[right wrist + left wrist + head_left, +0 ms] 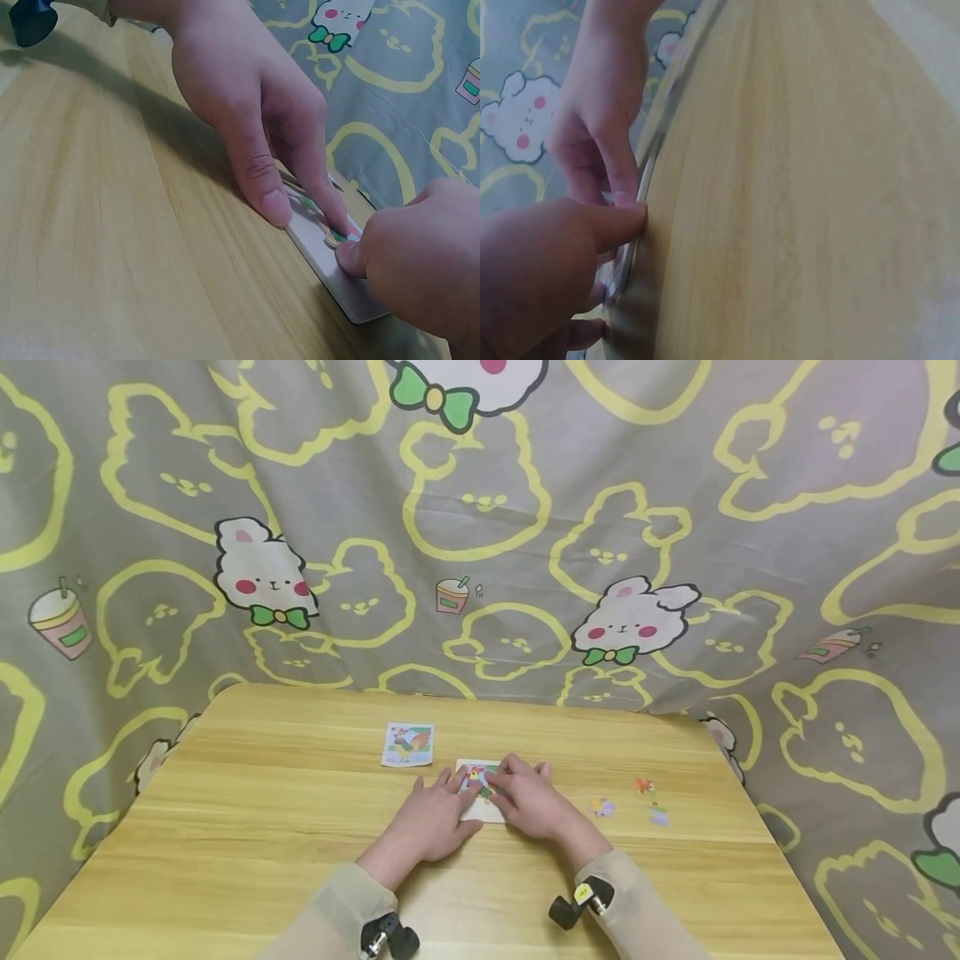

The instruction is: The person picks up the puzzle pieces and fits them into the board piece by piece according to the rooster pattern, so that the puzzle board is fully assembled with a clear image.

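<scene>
A white puzzle board (482,812) lies on the table between my hands, with colourful pieces fitted in its far part. My left hand (437,818) rests on the board's left side, fingers stretched over the pieces and thumb at the near edge. From the right, my right hand (534,797) reaches in with bent fingers. The right wrist view shows its thumb tip on a small puzzle piece (332,240), beside the left forefinger, which touches the same spot. The right fingers hide much of that piece. In the left wrist view the board is seen nearly edge-on.
A picture card (408,744) with a similar colourful design lies behind and left of the board. Loose puzzle pieces (601,807) lie to the right, with several more pieces (658,815) further out. A patterned curtain (480,568) hangs along the far edge of the wooden table (247,827).
</scene>
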A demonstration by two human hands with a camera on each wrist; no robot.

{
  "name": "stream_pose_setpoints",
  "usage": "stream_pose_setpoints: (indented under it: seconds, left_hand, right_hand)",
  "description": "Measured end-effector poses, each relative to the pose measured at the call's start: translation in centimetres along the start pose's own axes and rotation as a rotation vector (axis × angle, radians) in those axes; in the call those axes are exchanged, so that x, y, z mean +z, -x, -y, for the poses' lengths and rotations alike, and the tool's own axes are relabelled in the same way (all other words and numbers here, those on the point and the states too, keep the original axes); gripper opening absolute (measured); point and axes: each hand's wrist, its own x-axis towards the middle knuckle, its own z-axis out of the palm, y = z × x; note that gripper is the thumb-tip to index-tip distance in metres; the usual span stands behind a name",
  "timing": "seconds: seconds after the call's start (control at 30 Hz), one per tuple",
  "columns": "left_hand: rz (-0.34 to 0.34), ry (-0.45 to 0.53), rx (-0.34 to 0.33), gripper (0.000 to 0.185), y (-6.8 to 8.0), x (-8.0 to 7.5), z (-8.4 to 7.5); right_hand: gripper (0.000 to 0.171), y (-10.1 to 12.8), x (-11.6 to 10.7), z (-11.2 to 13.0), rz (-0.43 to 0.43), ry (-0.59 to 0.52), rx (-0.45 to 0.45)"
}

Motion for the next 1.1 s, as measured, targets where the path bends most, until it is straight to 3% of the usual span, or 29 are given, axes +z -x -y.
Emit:
stream_pose_setpoints:
  seconds: [0.2, 0.77, 1.1]
  left_hand:
    - [0.006, 0.051, -0.013, 0.064, 0.0, 0.1, 0.3]
    - [-0.001, 0.06, -0.002, 0.064, -0.3, 0.0, 0.3]
    - [0.009, 0.074, -0.007, 0.064, -0.4, 0.1, 0.3]
  right_hand:
    - [0.044, -0.1, 0.0, 0.1, 0.01, -0.017, -0.016]
    - [0.05, 0.0, 0.0, -0.1, 0.0, -0.077, 0.036]
    - [0.043, 1.0, -1.0, -0.7, -0.045, -0.266, 0.028]
